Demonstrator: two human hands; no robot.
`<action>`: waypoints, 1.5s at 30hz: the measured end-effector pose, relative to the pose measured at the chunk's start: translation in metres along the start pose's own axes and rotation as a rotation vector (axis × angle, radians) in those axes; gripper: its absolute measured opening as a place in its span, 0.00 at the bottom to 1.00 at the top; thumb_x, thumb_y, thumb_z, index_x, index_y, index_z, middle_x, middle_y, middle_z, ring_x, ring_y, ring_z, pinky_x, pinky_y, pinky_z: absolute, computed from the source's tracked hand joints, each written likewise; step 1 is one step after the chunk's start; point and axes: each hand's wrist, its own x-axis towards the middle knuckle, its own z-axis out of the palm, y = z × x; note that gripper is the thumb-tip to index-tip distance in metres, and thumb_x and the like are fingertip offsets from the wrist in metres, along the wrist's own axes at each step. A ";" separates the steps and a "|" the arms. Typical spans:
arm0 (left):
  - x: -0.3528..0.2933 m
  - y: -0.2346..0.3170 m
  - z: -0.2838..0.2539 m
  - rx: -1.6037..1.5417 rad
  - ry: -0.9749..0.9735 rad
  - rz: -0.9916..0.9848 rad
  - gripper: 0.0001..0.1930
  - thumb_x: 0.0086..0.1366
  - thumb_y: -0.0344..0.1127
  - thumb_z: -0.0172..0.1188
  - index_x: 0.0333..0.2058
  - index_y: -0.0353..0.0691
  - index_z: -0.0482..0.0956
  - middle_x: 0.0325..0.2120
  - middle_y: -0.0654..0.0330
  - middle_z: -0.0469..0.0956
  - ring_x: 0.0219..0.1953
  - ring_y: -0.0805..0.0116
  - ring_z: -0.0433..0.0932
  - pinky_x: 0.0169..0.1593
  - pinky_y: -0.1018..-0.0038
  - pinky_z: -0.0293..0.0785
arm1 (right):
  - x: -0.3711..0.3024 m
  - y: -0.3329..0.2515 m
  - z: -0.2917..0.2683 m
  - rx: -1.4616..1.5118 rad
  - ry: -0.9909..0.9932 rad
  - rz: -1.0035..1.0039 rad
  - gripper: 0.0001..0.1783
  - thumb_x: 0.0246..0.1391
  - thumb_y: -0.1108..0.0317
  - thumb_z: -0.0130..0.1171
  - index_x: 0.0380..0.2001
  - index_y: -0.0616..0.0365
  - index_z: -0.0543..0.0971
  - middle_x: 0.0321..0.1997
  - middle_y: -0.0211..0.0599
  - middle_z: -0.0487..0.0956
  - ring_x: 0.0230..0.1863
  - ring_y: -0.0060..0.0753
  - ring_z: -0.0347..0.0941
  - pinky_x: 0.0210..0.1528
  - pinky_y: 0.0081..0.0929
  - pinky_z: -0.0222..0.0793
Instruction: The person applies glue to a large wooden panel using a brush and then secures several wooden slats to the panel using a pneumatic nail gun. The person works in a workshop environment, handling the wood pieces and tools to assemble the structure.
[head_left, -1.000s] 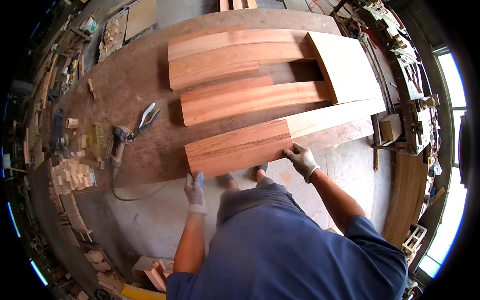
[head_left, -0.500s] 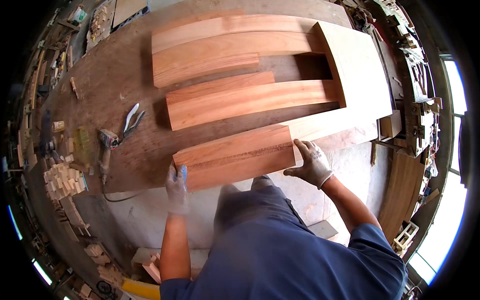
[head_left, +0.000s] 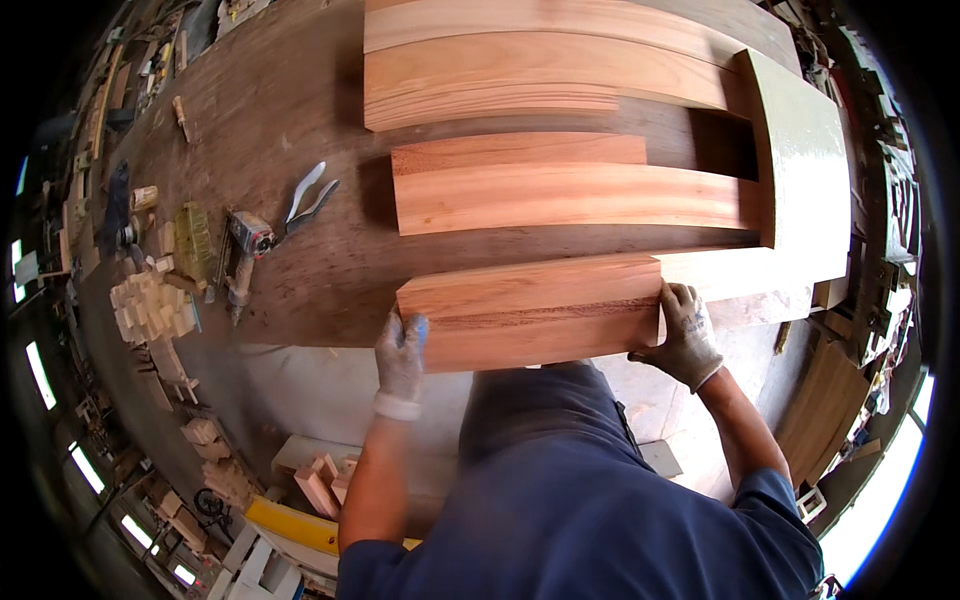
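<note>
Two gloved hands grip the nearest board [head_left: 530,310], a reddish-brown plank lying flat at the near edge of the big round workbench [head_left: 290,130]. From the head view I see my left hand [head_left: 400,352] clamped over the plank's left end, fingers curled on its top face, and my right hand [head_left: 685,335] closed around its right end, where that end butts against a pale cross piece [head_left: 800,180] running away from me. Beyond the held plank, a second pair of joined boards [head_left: 560,185] lies parallel to it with a strip of dark bench showing between, and a third, longer set [head_left: 550,65] sits farther back still; both reach toward the same pale piece on the right. Well to the left of the plank, a pair of pliers with pale handles [head_left: 308,198] rests on the bench just beside a small power tool [head_left: 245,250] with a trailing cord. Near the bench's left rim, small wood blocks [head_left: 150,305] stand stacked in a cluster. Offcuts [head_left: 320,485] lie on the floor below my left forearm.
</note>
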 end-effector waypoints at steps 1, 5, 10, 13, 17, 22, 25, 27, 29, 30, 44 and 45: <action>0.002 -0.001 -0.001 -0.001 0.003 -0.012 0.24 0.77 0.40 0.61 0.64 0.31 0.75 0.55 0.60 0.80 0.56 0.72 0.75 0.63 0.72 0.70 | 0.001 -0.001 -0.001 -0.001 0.001 -0.001 0.65 0.24 0.57 0.89 0.68 0.64 0.66 0.60 0.52 0.73 0.62 0.60 0.68 0.65 0.51 0.68; 0.002 0.003 0.000 0.012 0.007 0.018 0.23 0.77 0.38 0.61 0.65 0.31 0.75 0.55 0.59 0.80 0.56 0.71 0.75 0.63 0.71 0.70 | 0.000 0.003 0.003 0.001 -0.008 -0.026 0.68 0.22 0.58 0.90 0.69 0.66 0.64 0.61 0.52 0.72 0.63 0.60 0.67 0.66 0.51 0.68; 0.003 0.001 -0.006 0.001 0.003 -0.020 0.23 0.77 0.36 0.61 0.65 0.30 0.74 0.54 0.59 0.80 0.54 0.72 0.76 0.61 0.72 0.72 | 0.000 0.001 0.006 0.000 -0.013 -0.025 0.67 0.21 0.58 0.90 0.68 0.66 0.65 0.61 0.52 0.72 0.62 0.60 0.67 0.65 0.51 0.68; 0.004 -0.004 -0.007 0.037 0.019 -0.011 0.24 0.76 0.36 0.61 0.65 0.30 0.74 0.53 0.60 0.81 0.52 0.72 0.77 0.59 0.73 0.73 | 0.001 0.000 0.006 0.008 -0.018 -0.038 0.67 0.22 0.59 0.90 0.68 0.66 0.65 0.61 0.52 0.72 0.62 0.60 0.68 0.65 0.51 0.68; 0.006 -0.007 0.000 0.043 0.041 0.097 0.23 0.76 0.36 0.62 0.64 0.31 0.75 0.51 0.60 0.82 0.49 0.73 0.79 0.56 0.73 0.76 | 0.000 0.000 0.006 0.004 -0.009 -0.026 0.66 0.23 0.60 0.89 0.69 0.62 0.66 0.59 0.51 0.73 0.61 0.60 0.68 0.64 0.52 0.68; 0.004 0.005 0.002 0.103 0.043 0.058 0.23 0.76 0.37 0.63 0.64 0.32 0.77 0.50 0.60 0.83 0.48 0.73 0.80 0.54 0.72 0.78 | 0.000 0.004 0.004 -0.031 0.004 -0.045 0.61 0.26 0.56 0.89 0.66 0.61 0.69 0.58 0.53 0.74 0.61 0.61 0.69 0.64 0.54 0.68; -0.001 0.005 0.009 -0.010 0.044 -0.001 0.22 0.76 0.39 0.63 0.62 0.33 0.78 0.49 0.60 0.83 0.48 0.72 0.79 0.54 0.72 0.77 | 0.001 0.008 0.002 -0.023 -0.025 -0.014 0.61 0.27 0.55 0.89 0.66 0.63 0.69 0.60 0.55 0.74 0.63 0.63 0.68 0.66 0.52 0.68; -0.001 0.010 0.012 0.061 0.081 0.104 0.18 0.76 0.40 0.64 0.57 0.34 0.81 0.45 0.63 0.82 0.46 0.73 0.76 0.55 0.70 0.75 | 0.002 0.002 -0.001 -0.023 -0.037 0.029 0.62 0.28 0.53 0.89 0.67 0.64 0.68 0.61 0.55 0.74 0.64 0.62 0.68 0.68 0.51 0.67; 0.006 0.003 0.000 0.131 0.031 0.106 0.19 0.75 0.39 0.64 0.59 0.34 0.80 0.48 0.62 0.82 0.48 0.73 0.76 0.56 0.70 0.75 | 0.002 0.002 -0.003 -0.022 -0.106 0.058 0.67 0.28 0.51 0.89 0.70 0.66 0.65 0.63 0.57 0.73 0.66 0.62 0.67 0.70 0.52 0.67; 0.007 -0.001 -0.001 0.168 0.009 0.106 0.20 0.75 0.38 0.64 0.60 0.34 0.80 0.49 0.62 0.81 0.50 0.72 0.76 0.57 0.69 0.75 | 0.004 -0.002 -0.010 0.017 -0.144 0.112 0.69 0.28 0.50 0.89 0.72 0.66 0.63 0.65 0.58 0.72 0.68 0.63 0.66 0.71 0.52 0.66; 0.044 0.041 0.035 1.081 0.034 0.840 0.10 0.66 0.41 0.68 0.39 0.42 0.86 0.41 0.56 0.86 0.48 0.51 0.82 0.55 0.54 0.77 | 0.085 0.000 0.014 0.047 0.145 -0.297 0.36 0.45 0.41 0.79 0.46 0.61 0.83 0.45 0.45 0.85 0.49 0.53 0.81 0.56 0.48 0.76; 0.044 0.041 0.035 1.084 0.035 0.841 0.10 0.66 0.41 0.68 0.38 0.42 0.85 0.41 0.57 0.86 0.47 0.51 0.82 0.54 0.54 0.77 | 0.085 0.001 0.016 0.059 0.126 -0.288 0.37 0.44 0.42 0.80 0.47 0.61 0.83 0.45 0.45 0.85 0.48 0.53 0.81 0.55 0.47 0.76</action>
